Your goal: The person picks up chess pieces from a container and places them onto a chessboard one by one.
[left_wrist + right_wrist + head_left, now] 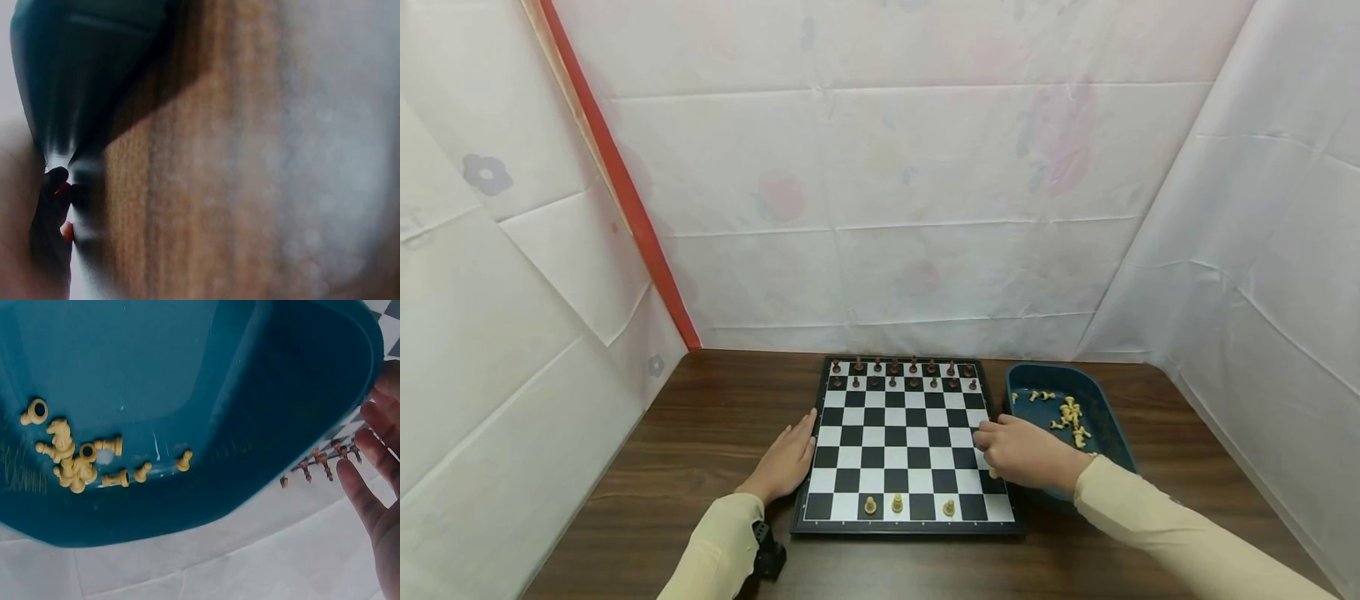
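Observation:
A black-and-white chessboard (895,527) lies on the table. My left hand (786,458) rests along its left edge, fingers extended. My right hand (1030,452) is over the board's right edge, fingers bent downward in the head view; what lies between its fingertips is hidden. A cream chess piece (993,472) shows partly beside that hand; I cannot tell whether it is held or standing. Three cream pieces (897,503) stand on the near row. Dark brown pieces (892,382) fill the two far rows. The right wrist view shows the fingers (359,487) beside the blue tray.
A blue tray (1108,412) stands right of the board, partly beneath my right forearm. Several cream pieces (81,469) lie heaped inside it, a knight (60,434) among them. Pale patterned sheets (880,208) enclose the brown wooden table (722,417) at back and sides.

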A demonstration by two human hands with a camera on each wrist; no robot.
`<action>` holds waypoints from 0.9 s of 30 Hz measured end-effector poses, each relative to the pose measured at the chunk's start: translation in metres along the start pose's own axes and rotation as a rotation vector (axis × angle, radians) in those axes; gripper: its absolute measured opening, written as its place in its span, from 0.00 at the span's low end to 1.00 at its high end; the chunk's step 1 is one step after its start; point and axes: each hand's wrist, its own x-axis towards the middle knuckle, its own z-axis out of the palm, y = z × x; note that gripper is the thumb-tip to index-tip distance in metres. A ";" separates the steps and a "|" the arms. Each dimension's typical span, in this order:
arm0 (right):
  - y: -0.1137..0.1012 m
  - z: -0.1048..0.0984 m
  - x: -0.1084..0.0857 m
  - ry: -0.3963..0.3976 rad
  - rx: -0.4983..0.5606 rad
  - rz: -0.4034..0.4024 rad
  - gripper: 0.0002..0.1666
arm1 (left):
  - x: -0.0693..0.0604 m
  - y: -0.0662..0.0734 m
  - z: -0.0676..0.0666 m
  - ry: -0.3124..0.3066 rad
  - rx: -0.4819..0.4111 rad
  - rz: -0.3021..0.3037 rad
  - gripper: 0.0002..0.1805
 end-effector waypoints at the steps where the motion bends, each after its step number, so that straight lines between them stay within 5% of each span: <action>1: -0.001 0.001 0.000 -0.003 0.007 -0.001 0.10 | 0.000 0.000 0.000 0.001 0.001 0.000 0.29; 20: -0.003 0.008 0.001 -0.013 0.084 0.013 0.09 | 0.002 0.000 0.000 0.005 0.009 -0.002 0.29; 27: 0.007 0.001 -0.005 0.041 0.124 0.041 0.08 | 0.000 -0.001 0.002 0.006 0.003 0.003 0.28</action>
